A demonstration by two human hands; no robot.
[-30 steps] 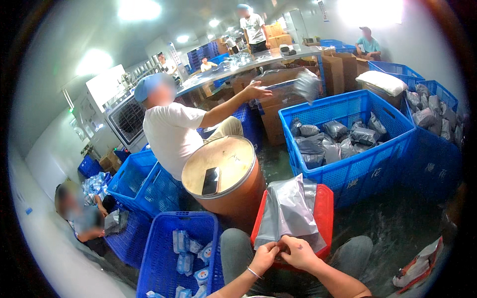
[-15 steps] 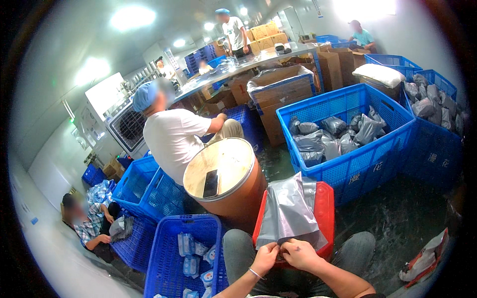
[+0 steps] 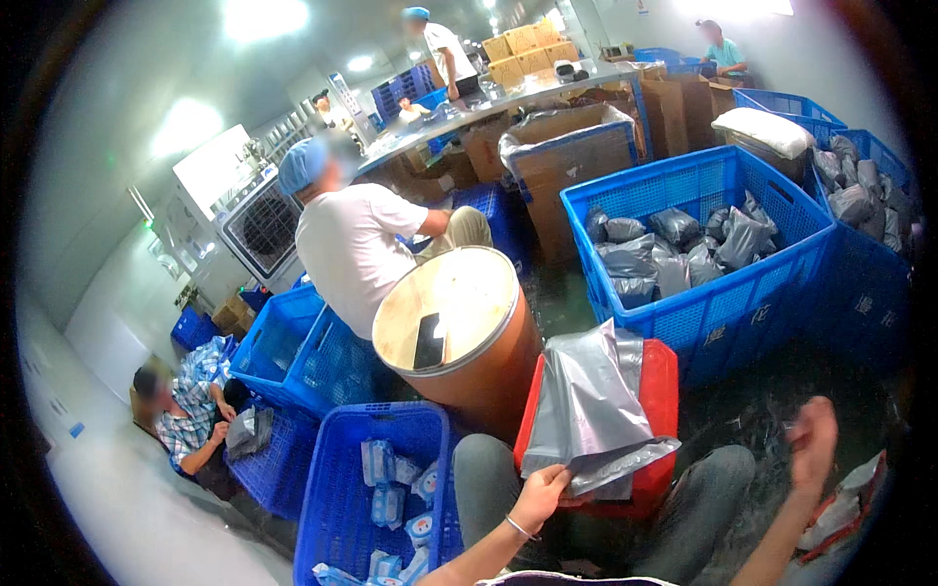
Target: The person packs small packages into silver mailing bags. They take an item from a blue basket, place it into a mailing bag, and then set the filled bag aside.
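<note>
A silver-grey plastic mailing bag (image 3: 584,396) lies flat over a red plastic box (image 3: 661,400) between my knees. My left hand (image 3: 542,495) pinches the bag's near edge between thumb and fingers. Off to the right, away from the bag, my right hand (image 3: 813,444) is raised above the floor. Its fingers look partly curled but are blurred, and I cannot make out whether they hold anything. At my left stands a dark blue basket (image 3: 318,488) with several blue-and-white soft packs (image 3: 388,505) in it.
A phone (image 3: 429,342) rests on a brown drum (image 3: 489,283) ahead. A large blue crate (image 3: 699,327) of filled grey bags (image 3: 674,227) stands front right. A person in white (image 3: 352,244) sits beyond the drum; another (image 3: 195,420) sits at far left. A torn bag (image 3: 848,503) lies right.
My right hand has left the bag's edge and swung out to the right. My left hand still grips the edge, whose right corner now sticks out. The whole view has shifted slightly.
</note>
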